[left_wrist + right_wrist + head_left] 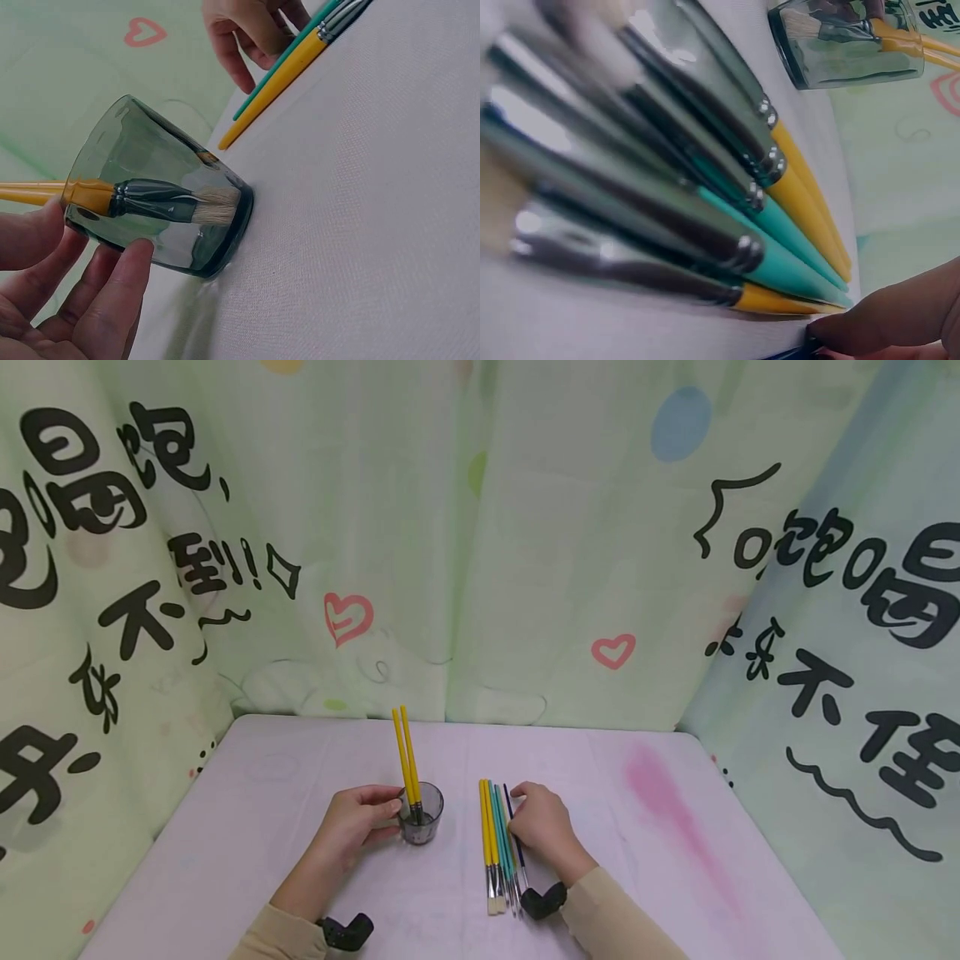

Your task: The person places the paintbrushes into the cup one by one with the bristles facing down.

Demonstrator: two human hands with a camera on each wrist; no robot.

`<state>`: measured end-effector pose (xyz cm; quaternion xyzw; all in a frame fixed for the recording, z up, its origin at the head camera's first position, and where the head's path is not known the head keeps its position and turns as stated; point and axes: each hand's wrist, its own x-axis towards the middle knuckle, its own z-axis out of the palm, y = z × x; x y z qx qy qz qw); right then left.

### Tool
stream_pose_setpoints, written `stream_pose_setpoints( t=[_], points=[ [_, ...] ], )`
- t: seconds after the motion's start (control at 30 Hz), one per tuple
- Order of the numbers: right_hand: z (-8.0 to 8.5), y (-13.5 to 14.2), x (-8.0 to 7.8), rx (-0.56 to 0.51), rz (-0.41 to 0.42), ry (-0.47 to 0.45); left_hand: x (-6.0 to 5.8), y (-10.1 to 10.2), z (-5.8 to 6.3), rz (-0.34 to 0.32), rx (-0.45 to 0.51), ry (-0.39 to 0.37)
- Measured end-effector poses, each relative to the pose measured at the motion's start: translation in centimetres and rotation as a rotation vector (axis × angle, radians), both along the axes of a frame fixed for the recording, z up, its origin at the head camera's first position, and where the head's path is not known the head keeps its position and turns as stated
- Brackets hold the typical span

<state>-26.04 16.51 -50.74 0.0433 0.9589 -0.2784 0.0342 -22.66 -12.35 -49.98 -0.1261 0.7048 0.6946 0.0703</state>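
Note:
My left hand [358,820] holds a smoky clear glass [432,817] at its near left side, thumb by the rim and fingertips along the wall. Two yellow-handled paintbrushes [406,760] stand in it, bristles down. On the cloth to the right, yellow-handled brushes [486,827] and teal-handled brushes [499,827] lie side by side, bristles toward me. At the right end of that row my right hand [543,822] pinches a slim dark-blue brush [521,858] by its handle. The right wrist view shows the thumb on this dark handle [795,352].
A pale pink cloth [300,777] covers the table, with a brighter pink streak [675,810] on the right. Printed curtains [525,568] hang behind the table and on both sides. A black wrist strap piece [543,902] sits close beside the brush bristles.

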Motion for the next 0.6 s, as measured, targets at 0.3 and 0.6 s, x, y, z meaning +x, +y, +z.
stream_pose_setpoints(
  t=[0.3, 0.6],
  points=[
    [0.55, -0.48, -0.37, -0.021, -0.037, -0.069, -0.02, 0.01, 0.04, -0.003, -0.013, -0.002],
    [0.53, 0.44, -0.45, -0.206, -0.053, -0.128, -0.04, -0.01, 0.03, -0.001, -0.015, -0.004]
  ],
)
